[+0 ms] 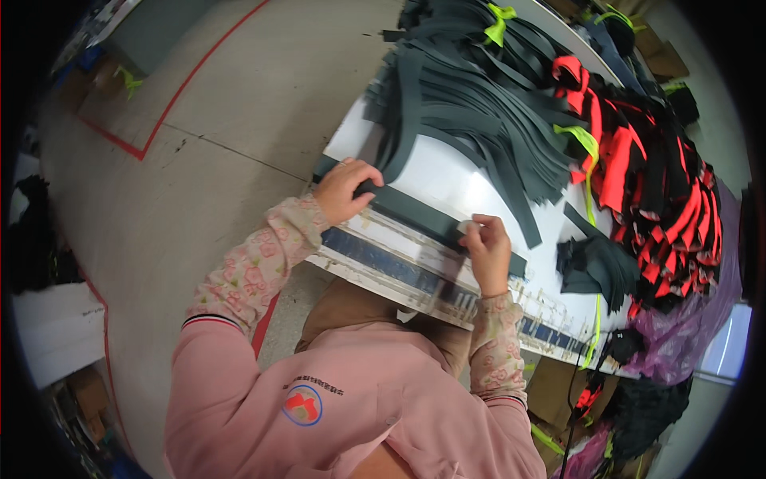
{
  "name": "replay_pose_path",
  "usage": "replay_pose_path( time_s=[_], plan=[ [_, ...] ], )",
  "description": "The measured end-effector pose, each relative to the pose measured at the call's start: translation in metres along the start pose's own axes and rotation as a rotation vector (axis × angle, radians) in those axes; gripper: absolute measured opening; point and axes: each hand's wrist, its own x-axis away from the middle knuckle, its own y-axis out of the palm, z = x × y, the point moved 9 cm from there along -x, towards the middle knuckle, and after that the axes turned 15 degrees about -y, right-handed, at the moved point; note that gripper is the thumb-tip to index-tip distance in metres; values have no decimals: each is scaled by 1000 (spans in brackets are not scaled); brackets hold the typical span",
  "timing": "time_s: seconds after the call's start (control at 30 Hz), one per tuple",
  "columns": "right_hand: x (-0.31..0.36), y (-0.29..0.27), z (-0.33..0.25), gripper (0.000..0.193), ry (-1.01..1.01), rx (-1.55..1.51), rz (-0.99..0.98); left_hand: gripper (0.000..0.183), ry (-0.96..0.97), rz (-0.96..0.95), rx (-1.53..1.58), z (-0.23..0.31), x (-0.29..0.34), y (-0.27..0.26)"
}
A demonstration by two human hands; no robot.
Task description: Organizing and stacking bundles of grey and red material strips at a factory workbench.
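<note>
A dark grey-green fabric strip [423,217] lies flat along the near edge of the white table [447,172]. Toward its left end, my left hand [345,191] rests on it, fingers curled and thumb bent in, with a bit of dark cloth between them. My right hand [488,249] is over the strip farther right, its thumb and fingertips pinched round a small white piece [465,227], perhaps chalk. Just beyond my hands spreads a large heap of similar dark strips [471,104], some of their ends hanging toward the strip.
Red-and-black fabric pieces [638,168] are piled at the right, beside a yellow-green tie [581,140]. A smaller dark cloth bundle [597,267] sits nearer me. Worn tape and blue bands [375,254] line the table's front edge. Purple plastic [678,331] hangs at the right.
</note>
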Motion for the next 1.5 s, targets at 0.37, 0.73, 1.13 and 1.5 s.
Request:
replay_pose_path(
  time_s=[0.37, 0.73, 1.13, 1.5],
  plan=[
    [33, -43, 21, 15, -83, 267, -59, 37, -67, -90, 6, 0, -3, 3],
    [30, -31, -10, 19, 39, -88, -47, 26, -4, -69, 22, -1, -1, -2],
    [-21, 77, -55, 33, -208, -55, -173, 16, 61, 25, 11, 0, 0, 1],
    [-20, 139, -43, 17, -261, 108, -165, 14, -2, 26, 9, -1, 0, -1]
  ],
)
